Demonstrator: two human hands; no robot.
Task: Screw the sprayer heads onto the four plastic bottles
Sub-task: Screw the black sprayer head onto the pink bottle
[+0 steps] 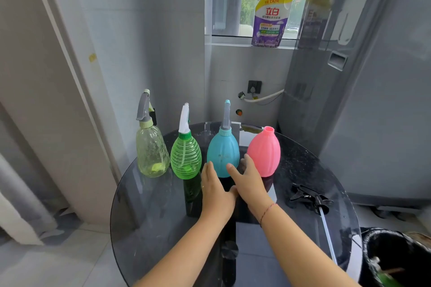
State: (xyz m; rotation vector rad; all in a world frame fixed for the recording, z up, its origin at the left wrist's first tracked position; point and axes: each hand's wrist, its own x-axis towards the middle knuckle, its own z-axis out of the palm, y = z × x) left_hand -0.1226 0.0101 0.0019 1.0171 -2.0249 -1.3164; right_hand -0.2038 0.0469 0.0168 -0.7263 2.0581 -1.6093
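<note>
Both hands are stretched out over the round dark glass table [144, 228], empty and with fingers loosely spread. The left hand [215, 190] lies palm down with its fingertips just short of the base of the blue bottle [222, 154], gripping nothing. The right hand [248, 182] crosses beside it, its thumb side touching the left hand, its fingers extended and apart; its fingertips reach into the gap between the blue bottle and the pink bottle [264, 152], close to both, though whether they actually touch either one cannot be told. A thin red string [267, 213] circles the right wrist. Just beyond the left hand's fingertips and to their left stands the ribbed green bottle [185, 156] with a white sprayer head on it, and further left of that the pale yellow-green clear bottle [151, 151] with a grey sprayer head. The blue bottle carries a grey head with a blue collar. The pink bottle, just beyond and right of the right hand, stands upright with its neck open and no head on it. The remaining black sprayer head [311, 198] lies on its side on the table to the right of the right wrist, well apart from the pink bottle, its long clear dip tube [328, 237] trailing toward the table's near edge.
</note>
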